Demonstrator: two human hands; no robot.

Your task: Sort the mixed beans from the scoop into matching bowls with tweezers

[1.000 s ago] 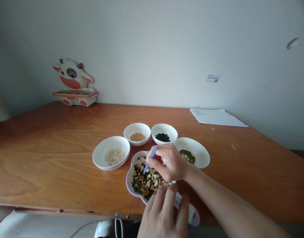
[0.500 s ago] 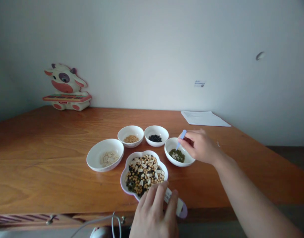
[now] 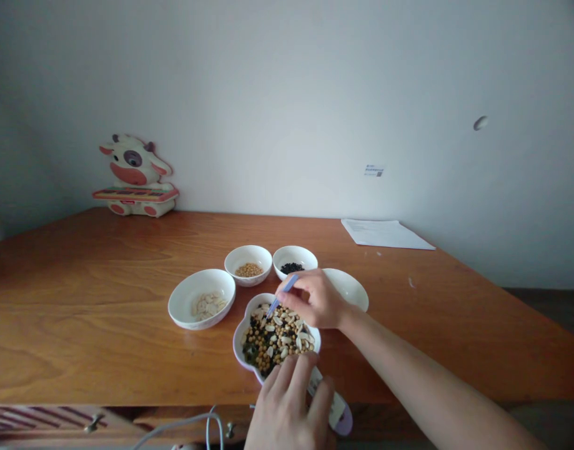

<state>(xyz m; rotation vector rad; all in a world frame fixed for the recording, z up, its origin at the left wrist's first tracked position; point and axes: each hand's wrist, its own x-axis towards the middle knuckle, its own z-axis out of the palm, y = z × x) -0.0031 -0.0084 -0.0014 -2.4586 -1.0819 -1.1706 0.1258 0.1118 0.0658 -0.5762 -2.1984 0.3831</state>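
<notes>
My right hand (image 3: 317,299) is closed on light purple tweezers (image 3: 283,294), their tips down among the contents of a flower-shaped bowl (image 3: 238,350) with a handle. Mixed in that bowl are peanut halves (image 3: 285,340), yellow soybeans (image 3: 263,342) and dark and green beans. At its near rim, beside the handle (image 3: 343,420), my left hand (image 3: 287,400) grips the bowl. Behind my right wrist, a white bowl (image 3: 352,287) is partly covered, its beans hidden. Whether the tweezers pinch a bean is too small to tell.
White bowls arc around the back: one with pale peanut halves (image 3: 202,312), one with soybeans (image 3: 249,270), one with black beans (image 3: 292,267). A cow toy keyboard (image 3: 137,178) and paper sheets (image 3: 385,233) lie near the wall. A cable (image 3: 183,424) hangs at the table's front edge.
My right hand has moved left with the tweezers, from the bowl of green beans to the flower-shaped bowl. My left hand keeps its hold. The view has tilted slightly upward.
</notes>
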